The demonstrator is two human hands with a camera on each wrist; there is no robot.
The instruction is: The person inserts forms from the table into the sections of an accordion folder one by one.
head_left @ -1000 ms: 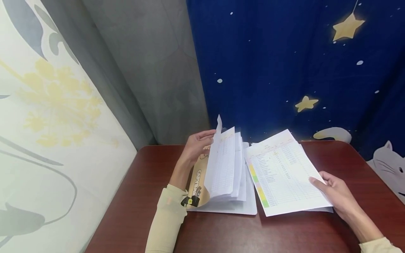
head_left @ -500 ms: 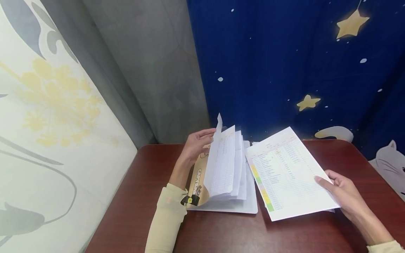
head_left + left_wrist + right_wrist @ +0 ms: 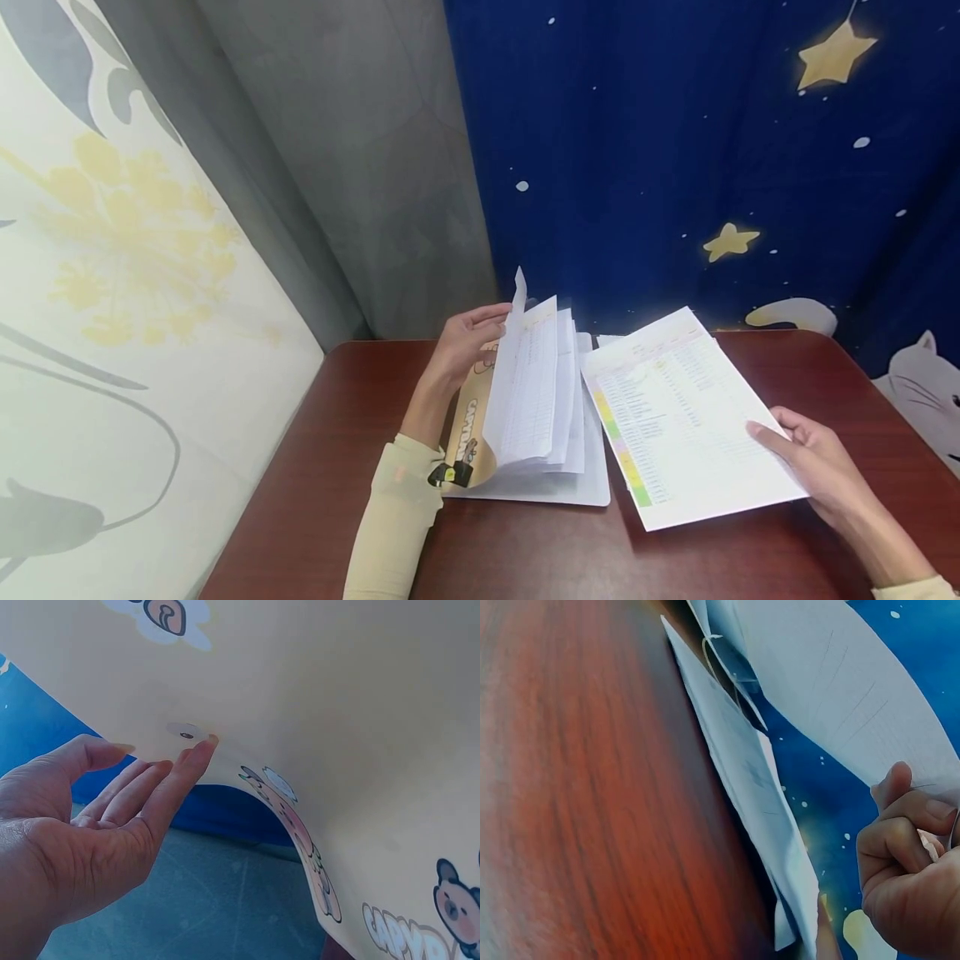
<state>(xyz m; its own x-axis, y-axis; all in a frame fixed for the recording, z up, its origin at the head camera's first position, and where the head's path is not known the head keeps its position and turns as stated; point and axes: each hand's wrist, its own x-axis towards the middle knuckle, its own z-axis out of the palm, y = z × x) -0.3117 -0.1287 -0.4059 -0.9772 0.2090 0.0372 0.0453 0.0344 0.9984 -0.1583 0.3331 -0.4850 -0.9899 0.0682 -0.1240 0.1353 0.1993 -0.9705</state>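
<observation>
Two hands are working well apart over the dark red table [image 3: 360,433]. The left hand [image 3: 461,346], its fingers extended, is touching the outer face of a tan cover [image 3: 465,417], which is standing raised and bowed along the left side of a white folder [image 3: 592,487]. The folder is lying near the middle of the table's far edge, its inner sheets [image 3: 534,383] leaning upright. The right hand [image 3: 817,458] is pinching a chart sheet [image 3: 697,433] by its near right corner, thumb uppermost, between the folder and the table's right edge. Other papers [image 3: 735,765] are lying below it.
</observation>
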